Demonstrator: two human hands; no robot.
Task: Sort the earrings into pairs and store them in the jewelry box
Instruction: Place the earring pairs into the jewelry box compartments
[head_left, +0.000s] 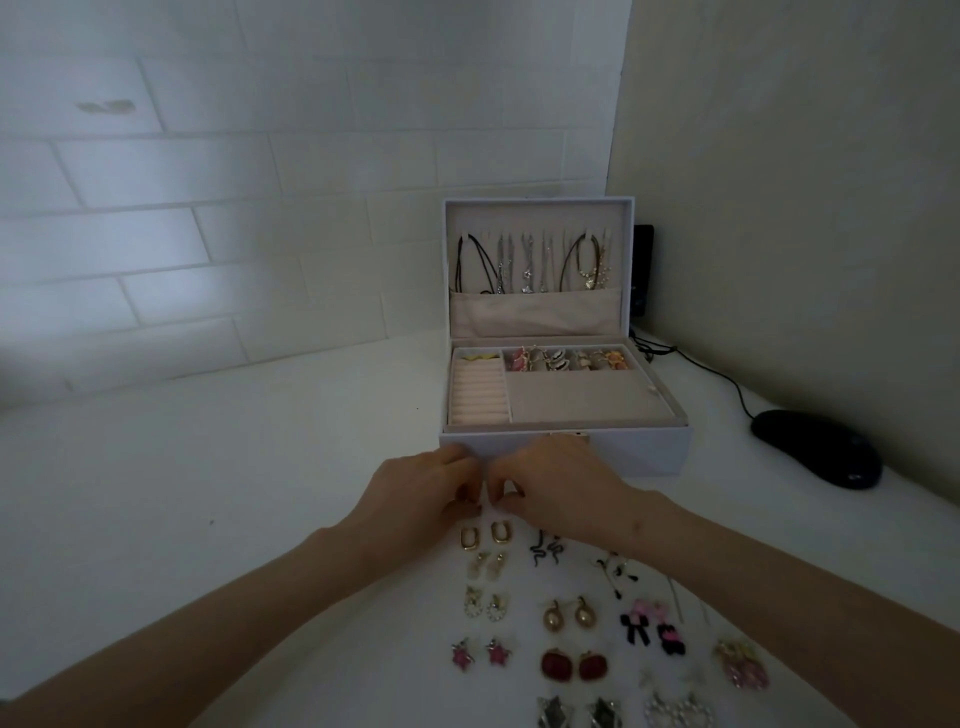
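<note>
Both of your hands meet just in front of the jewelry box (649, 454), close against its front wall. Your left hand (415, 488) and your right hand (563, 486) lie knuckles up, fingers curled down toward the tabletop (208, 493). The left fingertips (466, 503) and the right fingertips (503, 500) nearly touch each other. Whether either hand pinches an earring there is too small and too shadowed to tell.

Just beyond that meeting point, on the side away from the box, a pair of gold hoop earrings (480, 537) lies side by side, clear of your fingers. Further from the box, more earrings lie in pairs:
- black snake earrings (545, 553), close under your right wrist
- pearl drop earrings (569, 613)
- pink star earrings (480, 654)
- red square earrings (571, 666)

The box stands open, its lid upright, with necklaces (524, 265) hanging inside the lid. In its tray, ring rolls (478, 397) fill the left part, and a row of stored earrings (566, 359) sits in the rear compartment. A black mouse (815, 447) lies to the right of the box.
</note>
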